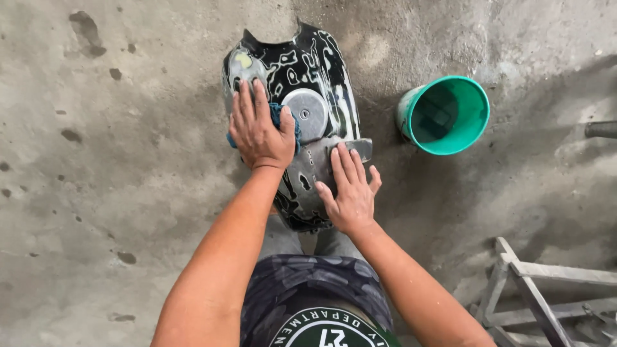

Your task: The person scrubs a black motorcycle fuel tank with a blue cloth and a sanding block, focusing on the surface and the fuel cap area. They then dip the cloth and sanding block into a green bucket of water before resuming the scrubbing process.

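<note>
A black motorcycle fuel tank [315, 71] with grey sanded patches and a round silver filler cap [307, 114] lies on the concrete floor between my knees. My left hand [259, 128] presses a blue cloth [280, 115] flat against the tank's left side, just beside the cap. My right hand [350, 189] lies flat on the tank's near end, fingers stretched out and pointing away from me, holding nothing.
A green plastic bucket [477, 122] stands on the floor to the right of the tank. A grey metal frame [533, 283] lies at the bottom right. A dark pipe end [601, 130] pokes in at the right edge. The floor is stained concrete.
</note>
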